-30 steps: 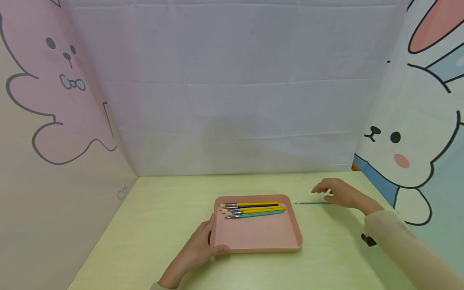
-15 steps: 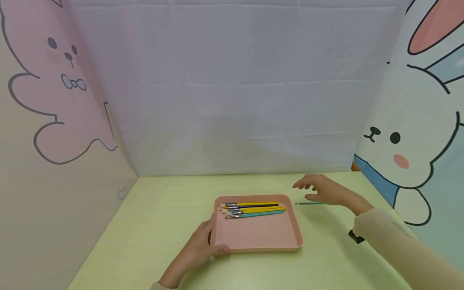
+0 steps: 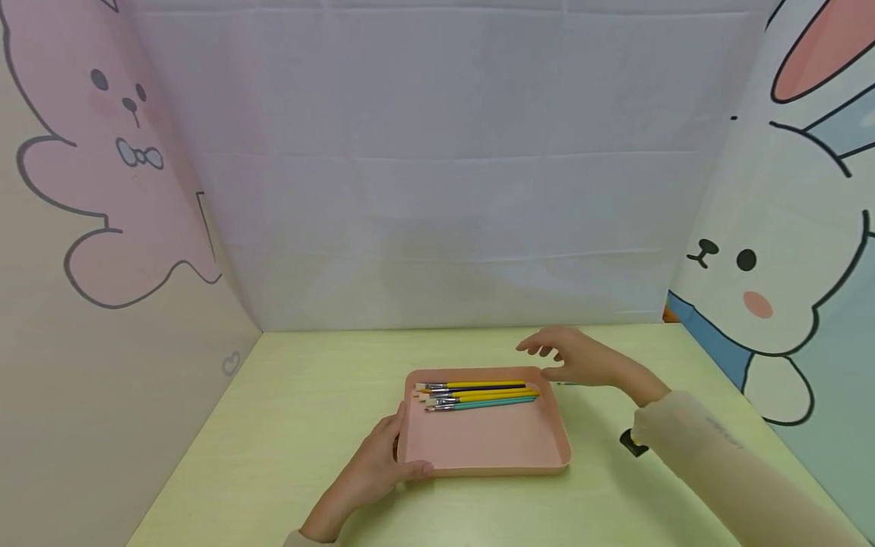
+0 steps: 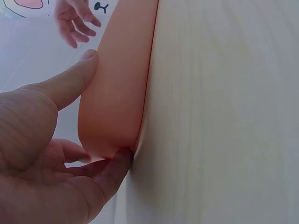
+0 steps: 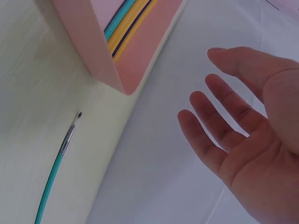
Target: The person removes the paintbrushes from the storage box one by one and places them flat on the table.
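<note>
A pink rectangular tray (image 3: pixel 485 444) lies on the table, with several paintbrushes (image 3: pixel 481 394) side by side in its far half. Their handles are yellow, teal and dark blue. My left hand (image 3: pixel 372 465) grips the tray's near left corner; the left wrist view shows the thumb along one side and fingertips bent round the corner. Above the tray's far right corner, my right hand (image 3: pixel 584 359) hovers with loosely bent fingers and holds nothing. One teal paintbrush (image 5: pixel 53 172) lies on the table to the right of the tray, mostly hidden by the right hand in the head view.
The pale yellow-green table (image 3: pixel 307 403) meets a white cloth backdrop (image 3: pixel 444 190) at its far edge. Side panels with cartoon animals stand at left and right. A small black object (image 3: pixel 633 443) shows just below the right sleeve.
My right hand has moved left, away from the loose teal paintbrush, to over the tray's far right corner. The left hand, tray and brushes have stayed put.
</note>
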`<state>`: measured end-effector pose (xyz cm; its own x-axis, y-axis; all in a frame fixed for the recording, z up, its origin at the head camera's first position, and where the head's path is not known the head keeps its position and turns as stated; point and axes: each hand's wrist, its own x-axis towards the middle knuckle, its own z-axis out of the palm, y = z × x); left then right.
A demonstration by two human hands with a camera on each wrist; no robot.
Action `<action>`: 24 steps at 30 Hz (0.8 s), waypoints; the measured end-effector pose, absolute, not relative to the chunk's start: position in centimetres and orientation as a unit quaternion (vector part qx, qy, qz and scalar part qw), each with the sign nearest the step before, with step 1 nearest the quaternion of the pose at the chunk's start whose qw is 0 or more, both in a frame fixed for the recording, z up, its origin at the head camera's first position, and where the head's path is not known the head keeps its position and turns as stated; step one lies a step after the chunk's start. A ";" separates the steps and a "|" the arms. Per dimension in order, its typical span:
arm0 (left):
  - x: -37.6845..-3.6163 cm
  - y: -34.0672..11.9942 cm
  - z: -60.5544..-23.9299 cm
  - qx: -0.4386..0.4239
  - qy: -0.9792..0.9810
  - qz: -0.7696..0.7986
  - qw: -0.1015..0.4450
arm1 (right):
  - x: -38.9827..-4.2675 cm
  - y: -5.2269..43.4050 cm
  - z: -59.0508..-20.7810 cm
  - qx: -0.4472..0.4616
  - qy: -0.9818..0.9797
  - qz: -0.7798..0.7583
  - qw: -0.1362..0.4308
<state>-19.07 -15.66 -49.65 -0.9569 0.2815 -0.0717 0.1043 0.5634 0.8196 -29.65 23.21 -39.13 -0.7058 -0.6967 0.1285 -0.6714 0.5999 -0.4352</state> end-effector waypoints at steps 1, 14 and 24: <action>-19.1 -15.7 -49.7 0.110 0.878 0.455 0.098 | -29.7 22.9 -39.2 -0.383 0.893 -0.235 0.030; -19.0 -15.7 -49.7 0.105 0.874 0.463 0.102 | -30.0 17.7 -40.8 -0.383 0.880 -0.261 0.102; -19.0 -15.7 -49.6 0.109 0.872 0.467 0.097 | -30.5 15.3 -42.7 -0.404 0.875 -0.236 0.120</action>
